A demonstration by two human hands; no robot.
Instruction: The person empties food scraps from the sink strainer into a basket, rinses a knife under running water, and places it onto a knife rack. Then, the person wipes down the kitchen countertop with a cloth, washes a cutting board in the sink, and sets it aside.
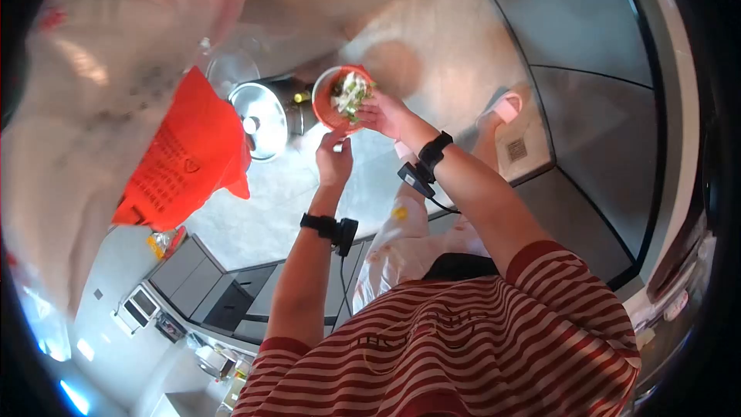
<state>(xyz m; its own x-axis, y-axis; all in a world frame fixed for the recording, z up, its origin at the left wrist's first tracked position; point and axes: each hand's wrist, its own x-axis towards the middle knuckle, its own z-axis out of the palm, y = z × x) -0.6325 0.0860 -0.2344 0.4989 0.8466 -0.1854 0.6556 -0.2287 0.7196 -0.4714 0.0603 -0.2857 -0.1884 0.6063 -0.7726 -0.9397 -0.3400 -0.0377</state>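
Note:
An orange-red basket-like bowl (pixel 330 114) with a pale rim is held out over the floor, tilted towards me. White and green chopped vegetables (pixel 351 93) lie inside it. My left hand (pixel 334 161) is closed on the bowl's near edge, thumb and fingers at the rim. At the bowl's right side is my right hand (pixel 384 114), its fingers stretched out over the rim and against the vegetables. I cannot make out whether any pieces are between those fingers. A black band with a small device is strapped round each wrist.
Left of the bowl stands a round silver-topped container (pixel 262 122) with a dark side. A bright red plastic bag (pixel 189 162) and a large whitish bag (pixel 85 100) hang close on the left. Grey cabinets (pixel 594 108) line the right. A floor drain (pixel 516 150) lies near my pink slipper (pixel 508 106).

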